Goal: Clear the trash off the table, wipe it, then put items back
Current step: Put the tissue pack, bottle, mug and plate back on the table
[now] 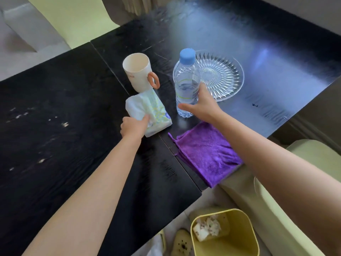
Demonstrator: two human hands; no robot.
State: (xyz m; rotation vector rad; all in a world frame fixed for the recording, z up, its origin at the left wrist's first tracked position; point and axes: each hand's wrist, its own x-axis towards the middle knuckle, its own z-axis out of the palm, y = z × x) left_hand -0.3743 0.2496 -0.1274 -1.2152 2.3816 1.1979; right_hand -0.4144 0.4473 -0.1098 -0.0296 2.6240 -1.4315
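Note:
On the black table my left hand grips the near end of a white tissue pack, which lies flat. My right hand wraps around the lower part of an upright clear water bottle with a blue cap. A cream mug with an orange ring handle stands just behind the tissue pack. Right of the bottle sits a clear glass plate. A folded purple cloth lies at the table's near edge, under my right forearm.
A yellow trash bin holding crumpled paper stands on the floor below the table's near edge, beside slippers. Pale green chairs stand at the right and far left. White specks mark the table's left side.

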